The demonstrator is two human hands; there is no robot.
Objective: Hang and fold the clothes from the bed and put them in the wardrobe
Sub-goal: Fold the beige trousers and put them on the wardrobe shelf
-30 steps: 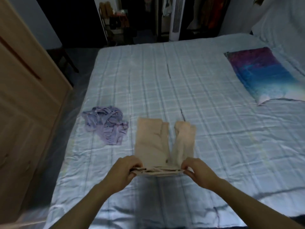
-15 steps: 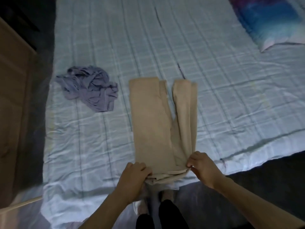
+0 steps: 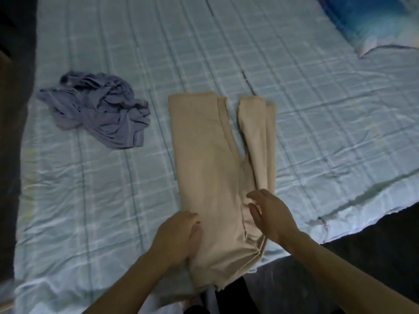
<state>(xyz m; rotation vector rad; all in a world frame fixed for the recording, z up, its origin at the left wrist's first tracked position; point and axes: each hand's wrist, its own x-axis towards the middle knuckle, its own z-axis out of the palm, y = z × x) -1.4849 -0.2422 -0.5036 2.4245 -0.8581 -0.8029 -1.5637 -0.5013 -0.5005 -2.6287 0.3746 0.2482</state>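
Beige trousers (image 3: 210, 173) lie flat and lengthwise on the light blue checked bed (image 3: 306, 114), legs pointing away from me, the waist end hanging slightly over the near edge. My left hand (image 3: 179, 234) curls its fingers on the trousers' left edge near the waist. My right hand (image 3: 269, 211) has let go and is over the right side of the trousers with fingers straight and spread. A crumpled purple garment (image 3: 102, 109) lies to the left on the bed.
A blue and purple pillow (image 3: 374, 23) lies at the far right corner. A dark wooden wardrobe side (image 3: 11, 132) borders the bed on the left. Dark floor (image 3: 385, 245) shows at the lower right.
The trousers, held up by the waist with both hands, were lowered flat and pulled toward the near edge. My right hand released the waistband and spread its fingers. The view tilted down.
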